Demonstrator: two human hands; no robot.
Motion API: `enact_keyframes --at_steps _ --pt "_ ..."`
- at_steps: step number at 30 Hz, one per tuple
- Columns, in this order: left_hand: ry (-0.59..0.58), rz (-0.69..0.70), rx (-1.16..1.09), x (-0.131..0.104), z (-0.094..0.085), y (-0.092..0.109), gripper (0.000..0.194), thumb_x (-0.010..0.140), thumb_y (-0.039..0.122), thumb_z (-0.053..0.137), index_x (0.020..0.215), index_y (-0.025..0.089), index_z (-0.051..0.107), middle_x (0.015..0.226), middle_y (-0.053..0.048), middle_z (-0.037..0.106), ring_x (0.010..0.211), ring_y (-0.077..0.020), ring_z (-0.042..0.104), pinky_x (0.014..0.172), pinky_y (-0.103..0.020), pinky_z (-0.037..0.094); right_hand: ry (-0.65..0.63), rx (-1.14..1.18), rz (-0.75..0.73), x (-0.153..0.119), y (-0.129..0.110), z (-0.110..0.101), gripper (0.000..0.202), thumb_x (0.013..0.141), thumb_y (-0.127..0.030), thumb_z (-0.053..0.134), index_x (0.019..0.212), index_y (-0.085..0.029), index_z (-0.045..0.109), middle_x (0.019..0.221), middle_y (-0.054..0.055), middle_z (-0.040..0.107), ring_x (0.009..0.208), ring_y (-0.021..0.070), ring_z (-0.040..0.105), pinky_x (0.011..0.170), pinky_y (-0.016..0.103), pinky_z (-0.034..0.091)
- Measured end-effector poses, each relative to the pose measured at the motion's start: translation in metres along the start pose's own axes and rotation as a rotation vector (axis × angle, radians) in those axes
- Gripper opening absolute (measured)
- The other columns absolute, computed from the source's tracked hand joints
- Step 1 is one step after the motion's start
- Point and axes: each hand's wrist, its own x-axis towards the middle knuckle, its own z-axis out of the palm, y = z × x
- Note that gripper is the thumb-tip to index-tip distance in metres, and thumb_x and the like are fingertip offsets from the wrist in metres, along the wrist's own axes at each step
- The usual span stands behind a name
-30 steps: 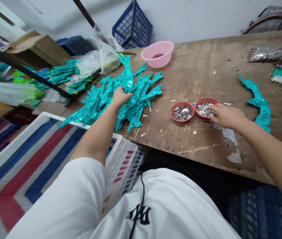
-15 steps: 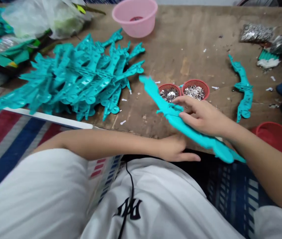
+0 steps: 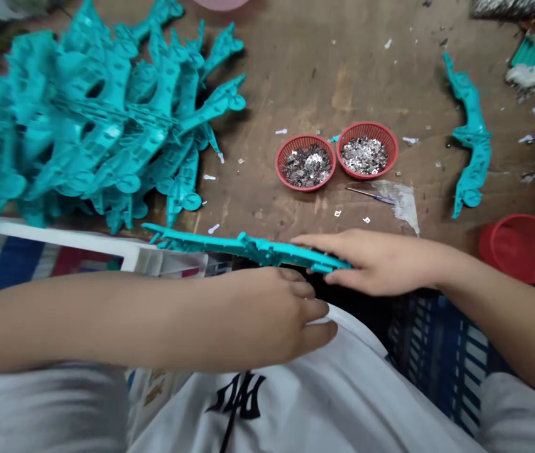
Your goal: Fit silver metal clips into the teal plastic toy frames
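Note:
A long turquoise moulded plastic part (image 3: 267, 248) lies edge-on at the table's near edge, in front of my body. My right hand (image 3: 371, 261) grips its right end, the fingers along the far side and the thumb on the near side. Just below the part's middle is my left hand (image 3: 290, 318), back up, with loosely stretched fingers and nothing visible in them. Whether its fingertips touch the part cannot be made out. Beyond my hands stand two red baskets, a left one (image 3: 305, 187) and a right one (image 3: 367, 175), holding small shiny metal pieces.
A heap of similar turquoise parts (image 3: 107, 119) covers the table's left. One more turquoise part (image 3: 472, 138) lies at the right, above a red basket (image 3: 524, 248). A thin pointed tool (image 3: 371, 195) lies by a plastic scrap (image 3: 406, 204). Small white bits are scattered about.
My right hand has brought the turquoise part down and left to the table edge, turning it from a slant to nearly level. My left hand has moved slightly left and nearer my body.

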Motion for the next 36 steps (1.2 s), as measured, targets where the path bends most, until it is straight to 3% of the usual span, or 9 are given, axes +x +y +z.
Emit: enact_keyframes --at_steps 2,5,8,11,15,19,23,32,36 --pt "0.07 0.117 0.029 -0.006 -0.005 -0.015 0.036 0.13 0.03 0.066 0.149 0.039 0.096 0.152 -0.004 0.093 0.146 -0.0267 0.086 0.127 -0.042 0.073 0.039 -0.001 0.081 0.004 0.024 -0.014 0.053 0.122 -0.025 0.074 0.174 -0.03 0.079 0.163 0.005 0.09 0.146 0.0316 0.088 0.124 0.043 0.071" --pt "0.112 -0.14 0.048 -0.011 0.018 -0.055 0.046 0.13 0.036 0.077 0.175 0.032 0.085 0.191 -0.012 0.072 0.186 -0.0413 0.062 0.153 -0.062 0.058 0.029 -0.122 0.268 0.002 0.065 -0.041 0.048 0.116 -0.034 0.084 0.163 -0.025 0.084 0.16 0.008 0.091 0.143 0.0363 0.088 0.123 0.047 0.072" --pt "-0.067 -0.38 0.044 -0.012 0.061 -0.092 0.079 0.121 0.027 0.088 0.196 0.022 0.066 0.21 -0.023 0.043 0.198 -0.0612 0.037 0.154 -0.087 0.049 -0.068 -0.383 0.531 -0.008 0.081 -0.058 0.051 0.113 -0.03 0.085 0.164 -0.026 0.087 0.146 0.009 0.096 0.126 0.0401 0.092 0.112 0.05 0.075" --pt "-0.22 -0.456 -0.03 -0.006 0.092 -0.108 0.091 0.118 0.013 0.078 0.205 0.027 0.055 0.215 -0.016 0.032 0.2 -0.0633 0.026 0.149 -0.093 0.052 0.136 -0.707 0.682 -0.01 0.063 -0.057 0.058 0.118 -0.027 0.075 0.175 -0.022 0.084 0.138 0.016 0.096 0.123 0.0463 0.092 0.112 0.057 0.075" --pt "-0.182 -0.466 -0.073 0.001 0.102 -0.104 0.094 0.115 0.011 0.074 0.206 0.025 0.053 0.214 -0.017 0.032 0.197 -0.0682 0.029 0.136 -0.092 0.064 0.477 -0.861 0.465 0.023 0.051 -0.051 0.053 0.126 -0.023 0.056 0.168 -0.022 0.089 0.158 0.02 0.09 0.145 0.0458 0.086 0.129 0.063 0.069" --pt "-0.127 -0.432 -0.076 -0.001 0.104 -0.1 0.092 0.114 0.014 0.076 0.204 0.024 0.057 0.211 -0.021 0.039 0.193 -0.0694 0.039 0.126 -0.085 0.073 0.441 -0.959 0.407 0.082 0.081 -0.074 0.047 0.127 -0.018 0.057 0.156 -0.022 0.094 0.151 0.02 0.091 0.147 0.0471 0.082 0.134 0.066 0.064" --pt "-0.11 -0.433 -0.119 -0.003 0.107 -0.101 0.09 0.113 0.015 0.078 0.201 0.025 0.061 0.207 -0.022 0.045 0.194 -0.0694 0.037 0.132 -0.088 0.069 0.255 -0.987 0.481 0.124 0.107 -0.097 0.033 0.127 -0.023 0.075 0.153 -0.025 0.095 0.152 0.015 0.091 0.15 0.0431 0.081 0.137 0.06 0.062" --pt "-0.025 -0.372 -0.201 -0.005 0.116 -0.096 0.096 0.112 0.022 0.083 0.204 0.029 0.057 0.202 -0.028 0.053 0.182 -0.0646 0.06 0.132 -0.083 0.068 0.2 -1.029 0.549 0.124 0.11 -0.086 0.031 0.122 -0.02 0.071 0.139 -0.022 0.097 0.144 0.017 0.092 0.143 0.0469 0.08 0.129 0.064 0.061" --pt "-0.007 -0.368 -0.159 -0.007 0.125 -0.097 0.099 0.109 0.026 0.085 0.203 0.037 0.057 0.202 -0.022 0.056 0.182 -0.0596 0.063 0.135 -0.078 0.068 0.251 -1.083 0.504 0.117 0.115 -0.083 0.033 0.124 -0.019 0.065 0.134 -0.023 0.097 0.136 0.016 0.092 0.14 0.0454 0.08 0.12 0.059 0.066"
